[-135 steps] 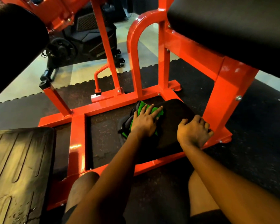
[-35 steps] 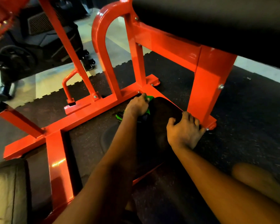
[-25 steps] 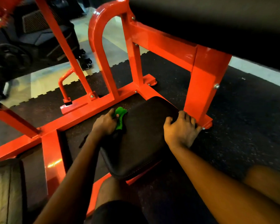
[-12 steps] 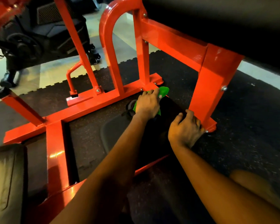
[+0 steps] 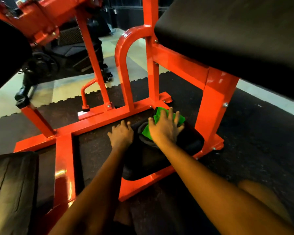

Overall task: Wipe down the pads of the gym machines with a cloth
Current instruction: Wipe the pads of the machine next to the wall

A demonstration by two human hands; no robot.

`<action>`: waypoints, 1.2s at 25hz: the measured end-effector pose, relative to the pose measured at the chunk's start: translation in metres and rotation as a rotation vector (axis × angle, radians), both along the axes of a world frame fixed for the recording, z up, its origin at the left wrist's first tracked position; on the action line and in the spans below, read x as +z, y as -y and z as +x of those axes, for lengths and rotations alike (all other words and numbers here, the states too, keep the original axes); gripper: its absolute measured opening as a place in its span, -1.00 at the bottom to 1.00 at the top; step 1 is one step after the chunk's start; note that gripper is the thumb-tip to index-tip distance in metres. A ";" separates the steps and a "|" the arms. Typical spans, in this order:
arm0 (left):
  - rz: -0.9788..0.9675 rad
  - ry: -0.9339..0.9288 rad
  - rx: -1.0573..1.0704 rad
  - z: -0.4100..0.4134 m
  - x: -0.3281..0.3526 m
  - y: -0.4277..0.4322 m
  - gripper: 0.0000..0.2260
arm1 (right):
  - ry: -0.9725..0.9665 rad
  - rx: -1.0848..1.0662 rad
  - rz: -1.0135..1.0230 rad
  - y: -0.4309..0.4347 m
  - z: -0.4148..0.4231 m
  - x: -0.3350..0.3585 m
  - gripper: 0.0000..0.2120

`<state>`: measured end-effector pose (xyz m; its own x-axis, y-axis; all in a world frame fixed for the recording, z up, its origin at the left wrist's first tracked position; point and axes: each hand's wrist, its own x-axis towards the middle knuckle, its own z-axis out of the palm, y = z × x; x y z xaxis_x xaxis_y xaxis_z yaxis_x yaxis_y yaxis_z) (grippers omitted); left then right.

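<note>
A low black pad [image 5: 153,161] sits inside the base of the red machine frame [image 5: 98,122]. A green cloth [image 5: 159,114] with a dark underside lies on the pad's far end. My right hand [image 5: 165,127] presses flat on the cloth with its fingers spread. Beside it, my left hand [image 5: 121,135] rests on the pad's left edge, fingers relaxed and holding nothing.
A large black seat pad [image 5: 227,39] overhangs at the upper right on a red post [image 5: 214,109]. A black roller pad [image 5: 5,56] fills the upper left. A ribbed footplate [image 5: 10,187] lies at the lower left. Black rubber floor matting [image 5: 255,143] surrounds the frame. My knee [image 5: 261,192] is at the lower right.
The cloth has passed from my left hand to my right hand. My right hand left the pad's right edge, and my left hand moved to the pad's left edge.
</note>
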<state>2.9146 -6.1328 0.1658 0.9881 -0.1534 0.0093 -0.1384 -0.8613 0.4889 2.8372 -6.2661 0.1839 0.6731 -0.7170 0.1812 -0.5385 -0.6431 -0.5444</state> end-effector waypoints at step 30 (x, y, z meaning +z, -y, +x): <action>0.049 0.008 0.014 0.004 -0.016 -0.003 -0.63 | -0.327 0.052 0.183 0.157 0.007 -0.030 -0.47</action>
<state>2.9189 -6.1297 0.1497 0.9900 -0.1404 0.0097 -0.1300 -0.8859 0.4453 2.8445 -6.4228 0.1543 0.7104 -0.6811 -0.1771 -0.6722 -0.5821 -0.4576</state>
